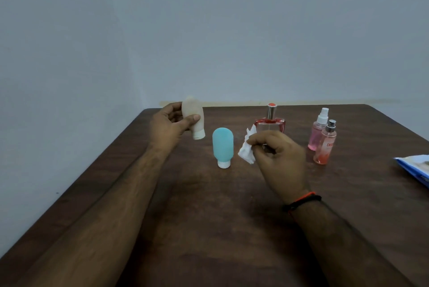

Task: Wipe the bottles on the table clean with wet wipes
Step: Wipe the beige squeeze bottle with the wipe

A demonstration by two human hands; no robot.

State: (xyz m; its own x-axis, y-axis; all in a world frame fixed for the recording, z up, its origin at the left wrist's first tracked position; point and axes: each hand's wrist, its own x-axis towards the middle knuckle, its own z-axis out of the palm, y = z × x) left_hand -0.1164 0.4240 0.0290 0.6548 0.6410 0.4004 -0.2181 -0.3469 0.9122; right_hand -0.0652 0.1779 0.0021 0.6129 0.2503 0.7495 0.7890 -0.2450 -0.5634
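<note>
Head view: we see one table point(209, 217) with five bottles and one wipe pack.
Left hand point(167, 124): our fingers and thumb are curled round the cream bottle point(193, 119), held tilted above the table's far left, cap down.
Right hand point(278, 159): we pinch a crumpled white wet wipe point(247, 149) between thumb and fingers, apart from the cream bottle.
Blue bottle point(222, 147): stands on its white cap between our two hands, just beside the wipe.
Bottle count: one cream, one blue, one red-trimmed glass perfume bottle point(270, 121), two pink spray bottles point(319, 133), touching or nearly so.
Wipe pack point(413, 168): one, at the right edge, partly out of view.
Risk: we judge that our right hand, crossing to the cream bottle, could knock the blue bottle over, since it balances on a narrow cap.
Second risk: a wet wipe could make the held bottle slippery.
</note>
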